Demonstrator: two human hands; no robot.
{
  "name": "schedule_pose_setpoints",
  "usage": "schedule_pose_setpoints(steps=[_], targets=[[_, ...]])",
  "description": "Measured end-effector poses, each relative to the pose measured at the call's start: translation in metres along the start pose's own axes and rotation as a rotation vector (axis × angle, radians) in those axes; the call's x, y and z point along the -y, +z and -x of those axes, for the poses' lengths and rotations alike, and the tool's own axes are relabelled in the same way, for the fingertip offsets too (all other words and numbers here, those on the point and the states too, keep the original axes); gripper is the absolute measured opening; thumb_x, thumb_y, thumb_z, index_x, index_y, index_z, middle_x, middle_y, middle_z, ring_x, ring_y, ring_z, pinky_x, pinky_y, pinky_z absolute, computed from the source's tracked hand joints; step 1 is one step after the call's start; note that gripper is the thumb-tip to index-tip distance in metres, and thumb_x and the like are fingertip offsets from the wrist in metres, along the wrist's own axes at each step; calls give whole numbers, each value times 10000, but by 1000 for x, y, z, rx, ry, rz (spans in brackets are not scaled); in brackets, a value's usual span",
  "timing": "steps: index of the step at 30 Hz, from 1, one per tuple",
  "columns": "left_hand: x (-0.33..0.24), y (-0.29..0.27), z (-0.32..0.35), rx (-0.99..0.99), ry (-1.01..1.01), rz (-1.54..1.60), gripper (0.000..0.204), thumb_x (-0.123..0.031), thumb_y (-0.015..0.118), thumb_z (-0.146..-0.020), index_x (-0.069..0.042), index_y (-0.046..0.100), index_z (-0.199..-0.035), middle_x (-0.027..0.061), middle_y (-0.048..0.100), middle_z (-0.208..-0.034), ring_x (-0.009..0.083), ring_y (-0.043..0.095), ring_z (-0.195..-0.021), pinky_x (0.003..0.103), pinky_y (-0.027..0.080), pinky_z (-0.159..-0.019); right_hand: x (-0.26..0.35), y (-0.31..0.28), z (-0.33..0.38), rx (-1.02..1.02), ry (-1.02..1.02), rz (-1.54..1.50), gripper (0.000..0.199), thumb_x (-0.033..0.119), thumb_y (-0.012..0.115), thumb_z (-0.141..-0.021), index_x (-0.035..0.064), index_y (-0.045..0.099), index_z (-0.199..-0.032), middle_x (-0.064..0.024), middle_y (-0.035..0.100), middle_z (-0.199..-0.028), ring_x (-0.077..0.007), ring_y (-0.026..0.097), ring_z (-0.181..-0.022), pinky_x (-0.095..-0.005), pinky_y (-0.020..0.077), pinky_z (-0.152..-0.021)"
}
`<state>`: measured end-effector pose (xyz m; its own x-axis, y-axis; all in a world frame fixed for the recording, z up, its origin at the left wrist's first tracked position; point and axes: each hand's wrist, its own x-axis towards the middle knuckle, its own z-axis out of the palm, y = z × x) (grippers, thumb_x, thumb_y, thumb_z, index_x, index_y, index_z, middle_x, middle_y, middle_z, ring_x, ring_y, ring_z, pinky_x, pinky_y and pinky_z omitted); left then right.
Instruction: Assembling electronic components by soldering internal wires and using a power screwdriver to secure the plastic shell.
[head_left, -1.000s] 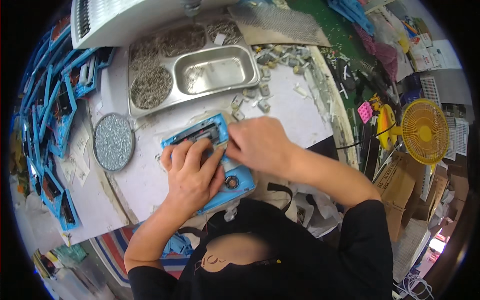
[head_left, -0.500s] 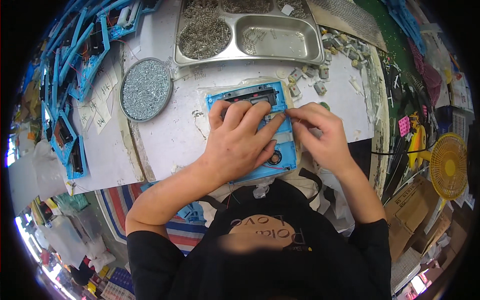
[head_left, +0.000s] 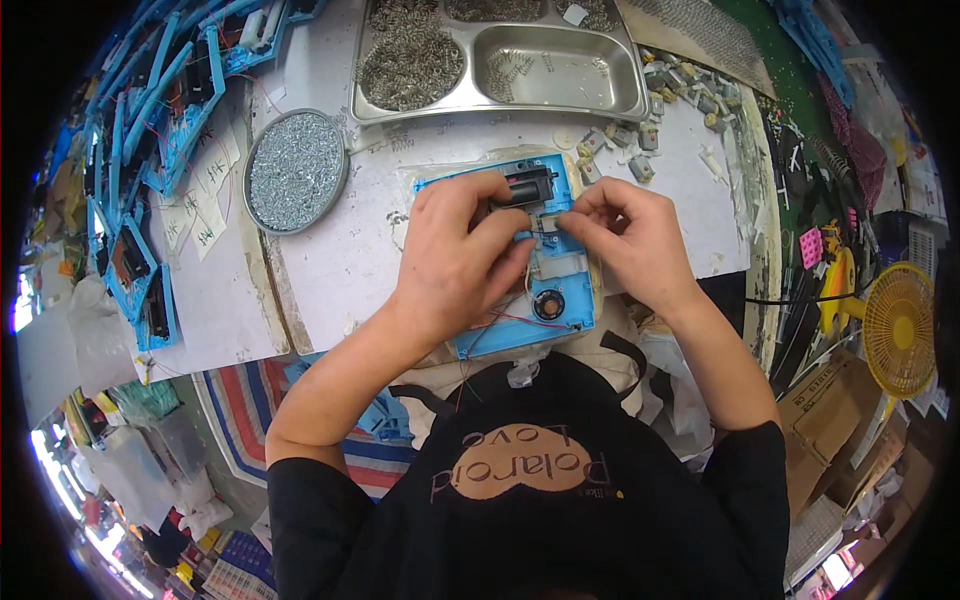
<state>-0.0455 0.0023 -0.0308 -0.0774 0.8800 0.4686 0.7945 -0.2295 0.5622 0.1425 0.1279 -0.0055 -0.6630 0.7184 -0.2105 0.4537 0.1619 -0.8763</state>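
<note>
A blue plastic housing [head_left: 500,343] lies open side up on the table before me, holding a black cylindrical part [head_left: 528,187], a round black speaker-like disc [head_left: 549,304], a translucent strip [head_left: 561,265] and thin red wires. My left hand [head_left: 445,250] lies over its left half, fingers bent and closed, their tips by a small pale block [head_left: 547,224] in the middle. From the right, my right hand [head_left: 640,240] reaches in with thumb and forefinger pinched at the other end of this block. What either hand grips is hidden by the fingers.
A steel compartment tray [head_left: 500,112] of metal springs stands at the back, with a round dish [head_left: 296,170] of small screws left of it. Small grey blocks [head_left: 640,168] lie scattered at the right. Blue housings [head_left: 140,260] pile up at far left; a yellow fan [head_left: 898,330] is at far right.
My left hand has drawn back to the left and its fingers have curled, baring more of the housing. The right hand has moved slightly left and up, inward over the housing.
</note>
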Motion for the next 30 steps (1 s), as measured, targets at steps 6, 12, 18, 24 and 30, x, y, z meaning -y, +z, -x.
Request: schedule_pose_setpoints(steps=[6, 12, 18, 24, 30], targets=[[3, -6, -15, 58, 71, -90, 257, -169, 821, -741, -100, 704, -959, 104, 618, -1125, 298, 621, -982, 438, 453, -866, -6, 2, 0, -83, -50, 22, 129, 111, 778, -822, 14, 693, -834, -90, 670, -696, -130, 617, -622, -305, 503, -591], [0, -1, -20, 74, 59, -85, 256, -156, 836, -729, -100, 708, -944, 99, 627, -1077, 294, 618, -945, 440, 447, -848, -7, -7, 0, -16, -46, -14, 163, 141, 770, -851, 11, 674, -869, -93, 692, -765, -166, 654, -677, -320, 515, -634], [-1, -10, -21, 66, 22, -112, 274, -93, 859, -688, -95, 640, -852, 99, 604, -988, 303, 566, -867, 426, 441, -782, -2, -173, -121, -516, -206, -295, 115, 166, 735, -927, 58, 714, -961, -22, 714, -861, -96, 641, -768, -283, 523, -677], [-1, 2, -32, 132, -9, -149, 318, -127, 878, -665, -117, 609, -834, 86, 590, -979, 297, 555, -838, 424, 427, -749, -67, -361, -316, -912, -507, 1004, 460, 130, 714, -854, 167, 651, -1308, -148, 668, -1197, -331, 656, -1066, -415, 557, -865], [-5, -3, -21, 122, -61, -185, 356, -137, 889, -643, -128, 586, -828, 91, 577, -941, 291, 532, -840, 418, 432, -726, -50, -361, -422, -567, -628, 946, 719, 110, 635, -872, 392, 487, -1517, -122, 464, -1566, -357, 474, -1405, -451, 392, -1190]])
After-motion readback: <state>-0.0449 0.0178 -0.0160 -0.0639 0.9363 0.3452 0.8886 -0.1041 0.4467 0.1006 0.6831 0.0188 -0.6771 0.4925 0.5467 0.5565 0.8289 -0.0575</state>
